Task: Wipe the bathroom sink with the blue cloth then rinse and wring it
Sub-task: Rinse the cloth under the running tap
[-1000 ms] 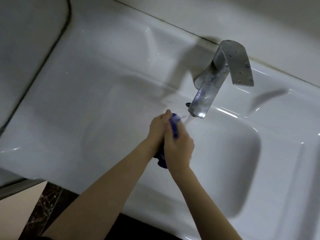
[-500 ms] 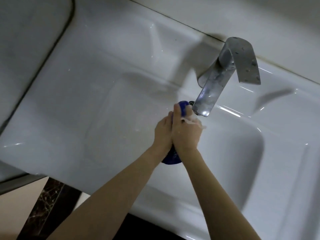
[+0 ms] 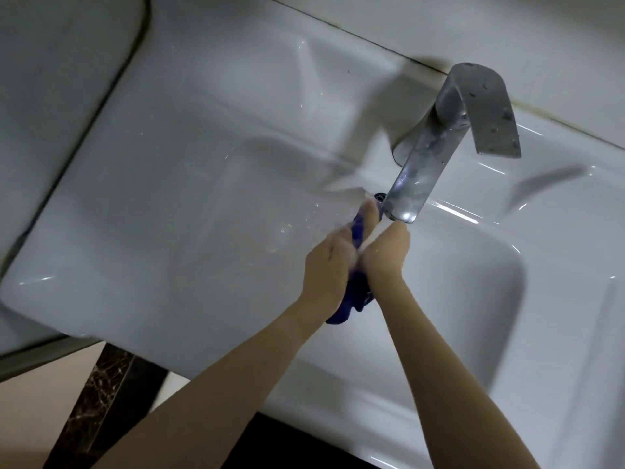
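Observation:
The blue cloth (image 3: 351,299) is bunched between my two hands over the white sink basin (image 3: 473,299), just under the spout of the metal tap (image 3: 426,170). My left hand (image 3: 329,265) grips the cloth from the left, fingers blurred. My right hand (image 3: 385,255) presses on it from the right, directly below the spout. Part of the cloth sticks up between my fingers and part hangs below my wrists. Water splashes around my fingers.
The sink's flat rim (image 3: 169,164) stretches to the left, with droplets on it. A tiled wall (image 3: 439,22) stands behind the tap. Below the sink's front edge lie a dark marble strip (image 3: 98,394) and pale floor.
My hands have slid apart a little and shifted under the spout, rubbing the cloth. More of the cloth now hangs below my wrists. The view has moved closer.

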Demonstrator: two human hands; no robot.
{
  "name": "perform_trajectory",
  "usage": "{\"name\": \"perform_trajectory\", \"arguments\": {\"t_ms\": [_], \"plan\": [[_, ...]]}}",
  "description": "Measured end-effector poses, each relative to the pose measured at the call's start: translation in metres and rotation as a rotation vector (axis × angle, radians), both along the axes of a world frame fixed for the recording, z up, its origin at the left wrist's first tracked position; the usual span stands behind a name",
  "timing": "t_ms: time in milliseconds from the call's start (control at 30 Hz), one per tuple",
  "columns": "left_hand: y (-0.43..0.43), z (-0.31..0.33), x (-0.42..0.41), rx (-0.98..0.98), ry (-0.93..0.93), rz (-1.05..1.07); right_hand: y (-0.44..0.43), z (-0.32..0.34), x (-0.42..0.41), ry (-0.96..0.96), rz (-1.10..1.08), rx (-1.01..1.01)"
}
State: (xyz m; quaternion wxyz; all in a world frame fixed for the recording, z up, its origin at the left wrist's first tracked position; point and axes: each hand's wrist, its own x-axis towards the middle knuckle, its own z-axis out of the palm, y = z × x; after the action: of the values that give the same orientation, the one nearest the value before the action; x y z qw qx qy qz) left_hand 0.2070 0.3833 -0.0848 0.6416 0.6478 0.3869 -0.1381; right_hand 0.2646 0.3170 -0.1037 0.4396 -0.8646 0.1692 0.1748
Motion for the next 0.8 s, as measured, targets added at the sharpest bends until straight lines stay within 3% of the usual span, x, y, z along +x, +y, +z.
{"name": "perform_trajectory", "arguments": {"t_ms": [100, 200, 300, 400, 467, 533, 633, 700, 800], "plan": [[0.016, 0.004, 0.021, 0.052, -0.069, 0.002, -0.003, -0.007, -0.026, 0.028, -0.101, -0.006], [0.027, -0.007, 0.036, 0.160, -0.039, -0.007, 0.009, 0.014, -0.066, -0.102, -0.008, 0.077], [0.014, -0.012, 0.015, 0.108, -0.041, -0.055, 0.020, 0.029, -0.047, -0.226, 0.116, -0.021], [0.005, -0.005, -0.006, 0.044, -0.063, 0.024, 0.012, 0.010, -0.007, 0.005, -0.021, -0.072], [0.006, 0.003, -0.002, 0.060, -0.093, -0.005, 0.000, -0.006, -0.006, 0.048, -0.140, -0.009], [0.012, 0.008, 0.015, 0.090, -0.109, -0.007, -0.003, -0.004, -0.032, -0.017, -0.168, 0.038], [0.022, -0.006, 0.031, 0.167, -0.082, -0.040, 0.010, 0.026, -0.068, -0.155, -0.031, 0.098], [0.018, -0.010, 0.023, 0.141, -0.109, -0.078, 0.019, 0.035, -0.056, -0.211, 0.079, -0.013], [0.009, -0.007, 0.001, 0.188, -0.144, -0.097, 0.016, 0.010, -0.013, -0.051, 0.093, -0.206]]}}
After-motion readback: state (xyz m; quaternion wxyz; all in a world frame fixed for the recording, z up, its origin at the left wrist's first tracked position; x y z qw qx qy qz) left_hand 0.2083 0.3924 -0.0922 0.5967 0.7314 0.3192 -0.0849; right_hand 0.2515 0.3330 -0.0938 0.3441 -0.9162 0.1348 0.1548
